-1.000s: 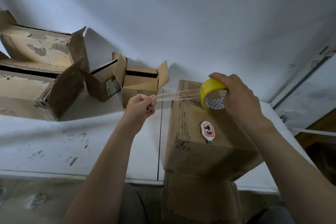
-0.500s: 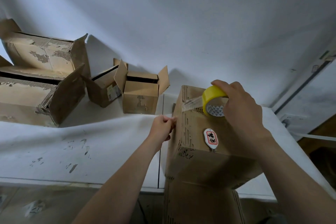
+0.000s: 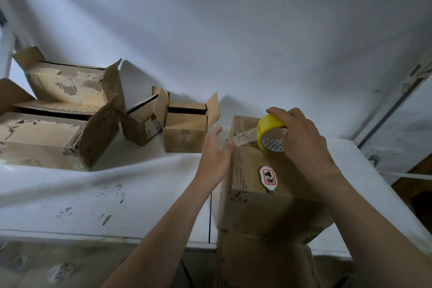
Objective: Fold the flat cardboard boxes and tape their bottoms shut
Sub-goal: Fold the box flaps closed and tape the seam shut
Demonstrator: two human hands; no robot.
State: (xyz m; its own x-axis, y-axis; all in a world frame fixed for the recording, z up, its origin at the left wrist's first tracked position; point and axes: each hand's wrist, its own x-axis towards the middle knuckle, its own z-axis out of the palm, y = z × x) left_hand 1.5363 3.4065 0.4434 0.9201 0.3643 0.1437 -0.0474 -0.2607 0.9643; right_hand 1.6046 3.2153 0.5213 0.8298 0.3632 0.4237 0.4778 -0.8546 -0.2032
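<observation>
My right hand grips the yellow tape roll on top of the cardboard box, which stands at the near right of the white table. A clear tape strip runs left to the box's edge, where my left hand lies flat, fingers straight.

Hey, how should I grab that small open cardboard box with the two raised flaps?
Probably pinch the front wall's top edge of the small open cardboard box, coming from above: its mouth faces up, flaps spread aside, and a tilted brown box crowds its left side.
</observation>
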